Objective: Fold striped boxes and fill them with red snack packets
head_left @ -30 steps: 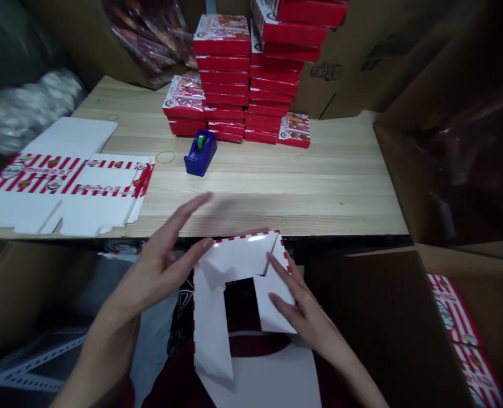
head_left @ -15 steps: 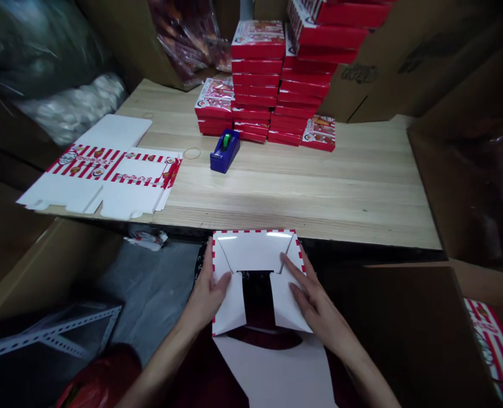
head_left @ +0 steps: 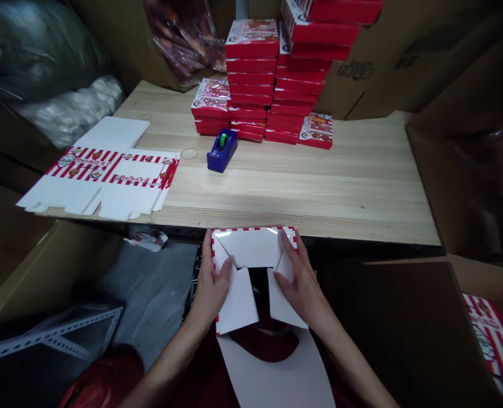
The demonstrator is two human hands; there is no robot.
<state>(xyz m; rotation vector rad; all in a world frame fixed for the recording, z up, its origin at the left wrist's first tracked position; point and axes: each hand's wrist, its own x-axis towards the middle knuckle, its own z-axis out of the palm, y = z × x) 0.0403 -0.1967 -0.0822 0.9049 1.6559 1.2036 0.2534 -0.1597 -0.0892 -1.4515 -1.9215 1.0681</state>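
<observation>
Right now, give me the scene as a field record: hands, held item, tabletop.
left hand: grips left side of the carton blank, thumb on left flap
right hand: presses right flap inward
carton blank: white, red-striped edge, half folded, below the table edge
table: light wood
flat blanks: left on table
tape dispenser: blue, mid-table
red boxes: stacked at back

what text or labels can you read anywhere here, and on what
None is readable.
Red printed boxes stacked on the wooden table: lid print too small and blurred.
Flat red-and-white striped carton blanks: print blurred.
Brown cardboard box at the back: dark mark, illegible.
White carton being folded: no print showing.
</observation>
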